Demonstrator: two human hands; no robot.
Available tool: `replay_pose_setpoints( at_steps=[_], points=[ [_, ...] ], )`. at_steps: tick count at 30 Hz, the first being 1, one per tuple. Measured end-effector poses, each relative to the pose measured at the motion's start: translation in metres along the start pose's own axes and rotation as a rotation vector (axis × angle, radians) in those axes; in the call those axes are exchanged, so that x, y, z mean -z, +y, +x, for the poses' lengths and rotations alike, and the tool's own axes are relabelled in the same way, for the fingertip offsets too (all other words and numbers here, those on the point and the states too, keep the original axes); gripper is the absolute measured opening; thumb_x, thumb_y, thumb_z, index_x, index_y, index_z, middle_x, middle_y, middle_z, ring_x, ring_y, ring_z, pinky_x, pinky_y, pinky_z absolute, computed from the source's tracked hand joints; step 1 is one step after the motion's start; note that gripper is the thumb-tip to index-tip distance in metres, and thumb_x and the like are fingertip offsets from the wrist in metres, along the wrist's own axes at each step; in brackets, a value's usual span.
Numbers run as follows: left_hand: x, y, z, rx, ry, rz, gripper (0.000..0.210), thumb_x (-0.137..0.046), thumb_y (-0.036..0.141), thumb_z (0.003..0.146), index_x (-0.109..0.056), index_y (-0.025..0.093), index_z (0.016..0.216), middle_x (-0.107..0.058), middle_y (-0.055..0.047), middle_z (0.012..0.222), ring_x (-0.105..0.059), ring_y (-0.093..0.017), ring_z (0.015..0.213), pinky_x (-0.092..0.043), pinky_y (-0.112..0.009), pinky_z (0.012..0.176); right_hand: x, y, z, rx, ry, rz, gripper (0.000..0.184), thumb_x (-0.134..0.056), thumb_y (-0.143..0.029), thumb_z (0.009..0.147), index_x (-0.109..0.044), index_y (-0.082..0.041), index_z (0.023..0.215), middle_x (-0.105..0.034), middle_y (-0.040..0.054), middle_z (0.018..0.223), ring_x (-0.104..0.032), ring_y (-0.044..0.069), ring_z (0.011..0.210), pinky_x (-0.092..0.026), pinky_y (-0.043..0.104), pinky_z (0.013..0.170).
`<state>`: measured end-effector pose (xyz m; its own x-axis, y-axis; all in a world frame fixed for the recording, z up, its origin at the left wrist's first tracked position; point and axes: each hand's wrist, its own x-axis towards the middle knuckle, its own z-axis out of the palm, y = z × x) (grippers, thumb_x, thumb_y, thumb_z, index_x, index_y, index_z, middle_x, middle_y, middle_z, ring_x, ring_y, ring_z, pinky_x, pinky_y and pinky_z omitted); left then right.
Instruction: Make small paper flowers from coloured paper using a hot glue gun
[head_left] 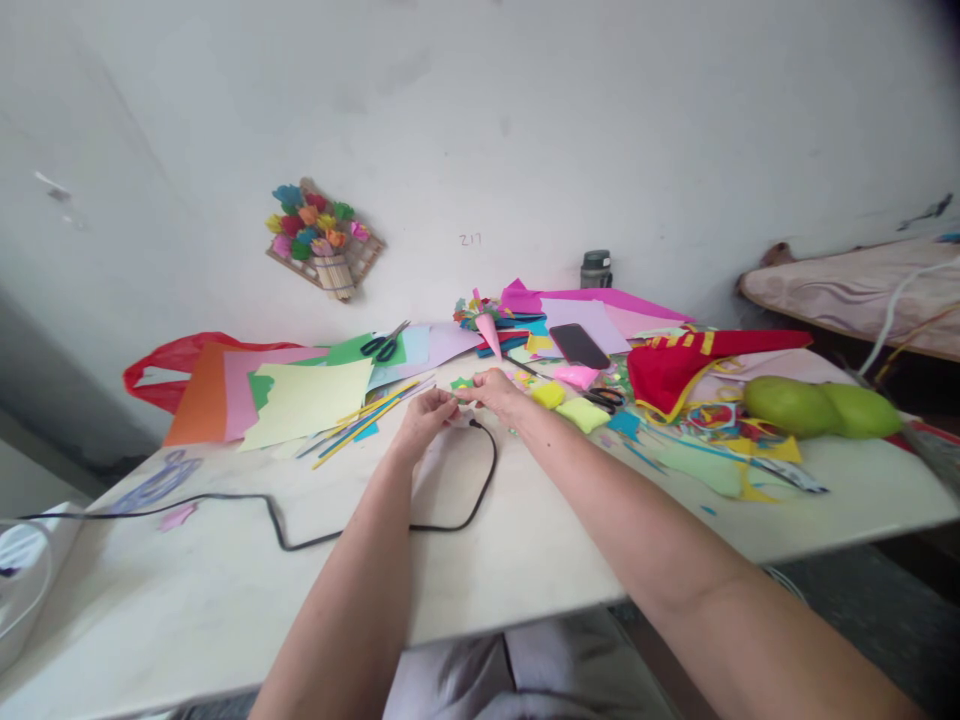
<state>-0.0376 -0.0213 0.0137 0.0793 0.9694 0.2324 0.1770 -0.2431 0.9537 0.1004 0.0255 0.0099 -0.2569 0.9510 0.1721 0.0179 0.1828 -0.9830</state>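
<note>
Near the middle of the table my two hands meet, fingertips almost touching. My left hand (431, 418) is pinched closed, and its fingers hide whatever they hold. My right hand (496, 392) is closed too, its fingertips at a small green paper piece (460, 384) with a bit of yellow. Just below the hands, a whitish object (462, 416) joins the end of a black cord (491, 470); its kind is mostly hidden. Beyond them stands a small paper bouquet (487, 330) with a pink cone.
Coloured paper sheets (307, 400), paper strips (367, 425) and scissors (385, 345) lie left. Rightward are a phone (579, 346), black-handled scissors (606, 398), yellow packets (583, 414), red cloth (675, 370), green fruit (821, 406) and a cutter knife (793, 474). A bottle (596, 270) stands behind.
</note>
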Motion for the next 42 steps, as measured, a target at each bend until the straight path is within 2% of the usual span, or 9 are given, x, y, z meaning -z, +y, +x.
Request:
replay_pose_setpoints(
  at_steps=[6, 10, 12, 14, 20, 26, 33, 37, 42],
  points=[
    [0.001, -0.001, 0.000, -0.010, -0.021, -0.032, 0.022, -0.063, 0.034, 0.063, -0.052, 0.015, 0.064, -0.056, 0.000, 0.056, -0.048, -0.008, 0.050, -0.037, -0.020, 0.050, 0.000, 0.000, 0.000, -0.010, -0.006, 0.033, 0.028, -0.071, -0.032, 0.051, -0.049, -0.016, 0.052, -0.049, -0.0053, 0.049, -0.044, 0.007, 0.050, -0.030, 0.022, 0.051],
    [0.003, -0.002, 0.001, -0.032, -0.024, -0.021, 0.025, -0.062, 0.038, 0.065, -0.052, 0.015, 0.064, -0.056, 0.000, 0.056, -0.046, -0.008, 0.048, -0.035, -0.020, 0.049, 0.004, -0.006, -0.004, -0.069, -0.128, 0.106, 0.030, -0.068, -0.042, 0.056, -0.057, -0.015, 0.062, -0.058, -0.0005, 0.060, -0.053, 0.011, 0.061, -0.034, 0.023, 0.054],
    [0.004, -0.003, 0.001, -0.038, -0.021, -0.002, 0.026, -0.062, 0.039, 0.065, -0.052, 0.015, 0.064, -0.056, 0.000, 0.056, -0.045, -0.008, 0.048, -0.034, -0.020, 0.048, 0.006, -0.009, -0.006, -0.074, -0.157, 0.147, 0.035, -0.063, -0.049, 0.061, -0.060, -0.015, 0.066, -0.060, 0.0013, 0.065, -0.054, 0.012, 0.063, -0.035, 0.023, 0.054],
    [0.004, -0.004, 0.002, -0.033, -0.027, 0.021, 0.027, -0.062, 0.040, 0.065, -0.052, 0.015, 0.062, -0.055, 0.000, 0.055, -0.045, -0.008, 0.047, -0.034, -0.020, 0.047, 0.007, -0.010, -0.007, -0.059, -0.137, 0.151, 0.035, -0.062, -0.050, 0.062, -0.060, -0.015, 0.065, -0.060, 0.0012, 0.065, -0.052, 0.011, 0.061, -0.034, 0.023, 0.054],
    [0.002, -0.004, 0.003, -0.017, -0.043, 0.046, 0.026, -0.062, 0.038, 0.066, -0.052, 0.015, 0.060, -0.055, 0.001, 0.054, -0.045, -0.007, 0.048, -0.034, -0.020, 0.047, 0.004, -0.006, -0.002, -0.044, -0.029, 0.088, 0.023, -0.069, -0.034, 0.055, -0.057, -0.015, 0.057, -0.053, -0.0028, 0.055, -0.046, 0.009, 0.055, -0.032, 0.024, 0.055],
    [0.002, -0.003, 0.002, -0.028, -0.051, 0.026, 0.025, -0.063, 0.037, 0.065, -0.052, 0.015, 0.061, -0.055, 0.000, 0.054, -0.046, -0.008, 0.048, -0.035, -0.021, 0.049, 0.001, -0.002, 0.000, -0.029, 0.017, 0.049, 0.019, -0.067, -0.030, 0.057, -0.055, -0.015, 0.054, -0.050, -0.0040, 0.048, -0.041, 0.007, 0.049, -0.031, 0.023, 0.053],
    [0.004, -0.005, 0.002, -0.035, -0.036, -0.014, 0.025, -0.062, 0.038, 0.066, -0.051, 0.015, 0.064, -0.055, 0.001, 0.055, -0.044, -0.007, 0.046, -0.033, -0.020, 0.047, 0.006, -0.011, -0.008, -0.031, -0.143, 0.128, 0.039, -0.057, -0.052, 0.066, -0.061, -0.013, 0.066, -0.062, 0.0044, 0.067, -0.054, 0.012, 0.061, -0.035, 0.024, 0.054],
    [0.003, -0.004, 0.002, -0.027, -0.027, -0.008, 0.026, -0.062, 0.038, 0.065, -0.052, 0.015, 0.063, -0.054, 0.002, 0.054, -0.045, -0.006, 0.047, -0.034, -0.020, 0.048, 0.006, -0.008, -0.006, 0.001, -0.124, 0.040, 0.032, -0.067, -0.043, 0.057, -0.057, -0.013, 0.060, -0.057, -0.0004, 0.058, -0.051, 0.010, 0.056, -0.033, 0.023, 0.053],
    [-0.001, -0.001, 0.001, -0.020, -0.012, 0.020, 0.023, -0.063, 0.035, 0.065, -0.053, 0.014, 0.062, -0.055, 0.001, 0.054, -0.045, -0.007, 0.048, -0.034, -0.020, 0.047, 0.001, 0.004, 0.003, 0.038, -0.016, -0.003, 0.037, -0.070, -0.040, 0.050, -0.042, -0.016, 0.047, -0.039, -0.0081, 0.043, -0.037, 0.006, 0.045, -0.028, 0.022, 0.049]
  ],
)
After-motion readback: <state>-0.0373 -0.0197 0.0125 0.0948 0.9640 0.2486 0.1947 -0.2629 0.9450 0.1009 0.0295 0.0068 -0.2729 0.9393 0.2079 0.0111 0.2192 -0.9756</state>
